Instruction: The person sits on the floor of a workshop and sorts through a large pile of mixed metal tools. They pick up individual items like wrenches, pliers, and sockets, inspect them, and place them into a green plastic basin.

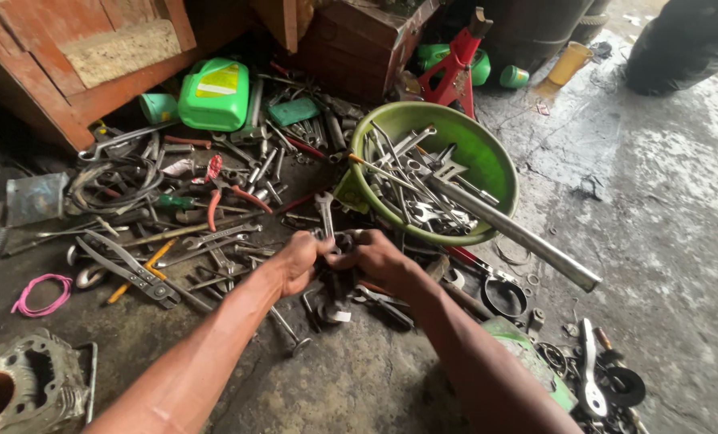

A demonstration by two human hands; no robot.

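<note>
Forearms enter from the bottom edge of the view and meet over the floor (359, 386), mid-frame. Left hand (294, 261) and right hand (375, 259) both have fingers curled tight around a small dark metal part (343, 239) held between them, just above the scattered tools. What the part is exactly: cannot tell, the fingers hide most of it. Its long axis seems to run across, hand to hand, roughly parallel to the bottom edge; which end leads is hidden.

Progress, as a judgement: mid-handling. The part is lifted and gripped from both sides, not set down; nothing shows it finished or separated.

Around the hands: an open-ended spanner (325, 210) lies just beyond them, pointing away from the camera. A green basin (499, 173) full of spanners sits beyond the right hand, with a long steel pipe (519, 235) leaning out over its near rim toward the right. Red-handled pliers (222, 193) lie to the left, a pink wire loop (41, 293) near the left edge.
</note>
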